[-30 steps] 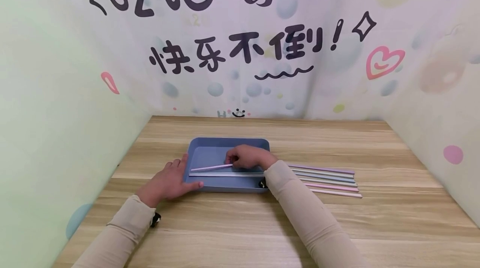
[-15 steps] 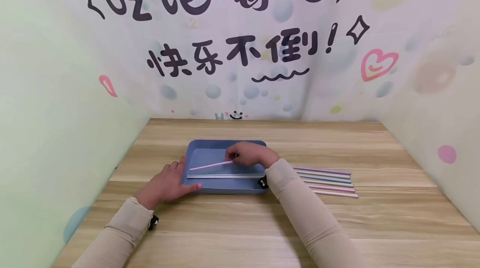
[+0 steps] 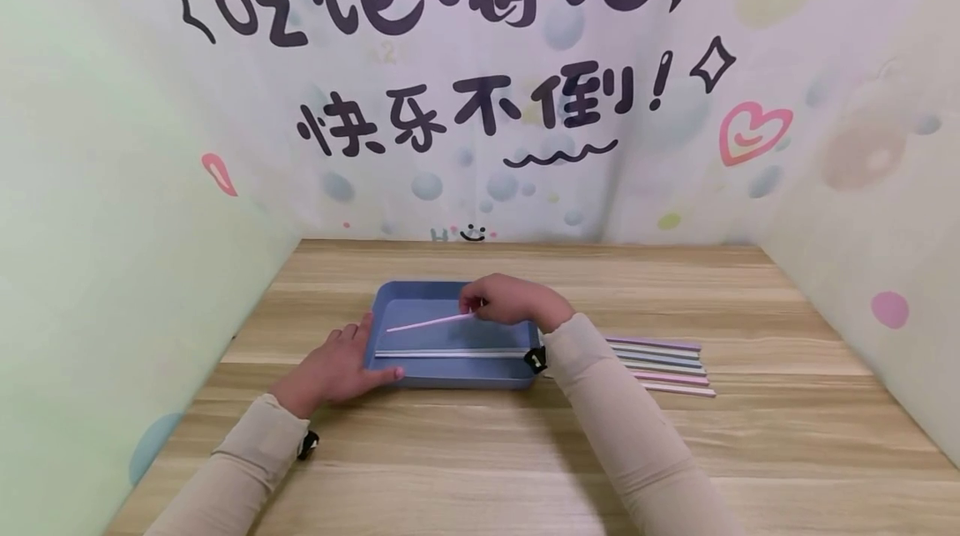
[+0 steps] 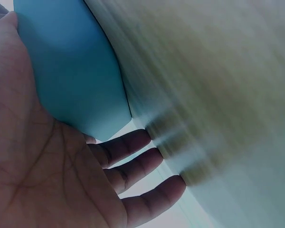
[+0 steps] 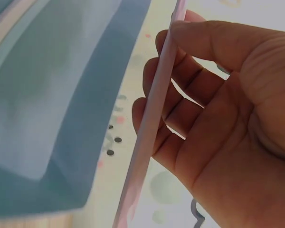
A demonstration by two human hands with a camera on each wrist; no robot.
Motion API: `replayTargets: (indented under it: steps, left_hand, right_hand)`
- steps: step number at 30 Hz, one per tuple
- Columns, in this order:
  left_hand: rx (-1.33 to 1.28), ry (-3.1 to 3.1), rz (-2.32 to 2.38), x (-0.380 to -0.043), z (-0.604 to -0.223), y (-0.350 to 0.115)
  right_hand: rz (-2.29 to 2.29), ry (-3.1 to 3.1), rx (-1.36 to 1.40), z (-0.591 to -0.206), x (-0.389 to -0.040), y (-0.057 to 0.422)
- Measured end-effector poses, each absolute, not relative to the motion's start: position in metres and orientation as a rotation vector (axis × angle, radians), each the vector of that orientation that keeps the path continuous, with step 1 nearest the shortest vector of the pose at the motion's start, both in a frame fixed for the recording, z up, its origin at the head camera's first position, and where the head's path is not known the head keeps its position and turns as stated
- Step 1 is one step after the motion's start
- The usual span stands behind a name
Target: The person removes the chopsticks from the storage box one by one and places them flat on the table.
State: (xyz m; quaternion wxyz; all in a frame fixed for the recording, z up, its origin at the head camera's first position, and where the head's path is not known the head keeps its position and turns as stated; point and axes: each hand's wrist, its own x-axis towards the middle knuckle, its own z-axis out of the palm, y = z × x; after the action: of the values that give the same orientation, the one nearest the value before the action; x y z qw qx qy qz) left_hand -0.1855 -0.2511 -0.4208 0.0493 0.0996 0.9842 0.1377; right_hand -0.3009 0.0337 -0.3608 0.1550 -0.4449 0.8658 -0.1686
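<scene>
My right hand is over the right part of a blue rectangular tray, thumb and fingers pinching a pale pink chopstick. That chopstick slants over the tray, its free end pointing left and lower. In the right wrist view the chopstick crosses the curled fingers under the thumb. Light-coloured chopsticks lie lengthwise on the tray floor, close to its front wall. At the tray's left end my left hand rests with straight fingers against the outside and its thumb along the front rim. The left wrist view shows those fingertips on the table.
To the right of the tray, several pastel chopsticks lie side by side on the wooden table, partly hidden by my right sleeve. A printed curtain hangs behind the table's back edge.
My right hand has risen and moved slightly right and back, lifting the pink chopstick away from the ones lying in the tray. My left hand stays at the tray's corner.
</scene>
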Motion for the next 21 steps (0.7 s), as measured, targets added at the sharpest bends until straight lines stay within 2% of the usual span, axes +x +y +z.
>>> replayTargets:
  steps: [21]
  left_hand:
    - [0.349, 3.036, 0.406, -0.184, -0.421, -0.249]
  right_hand:
    - [-0.628, 2.573, -1.159, -0.361, -0.295, 0.119]
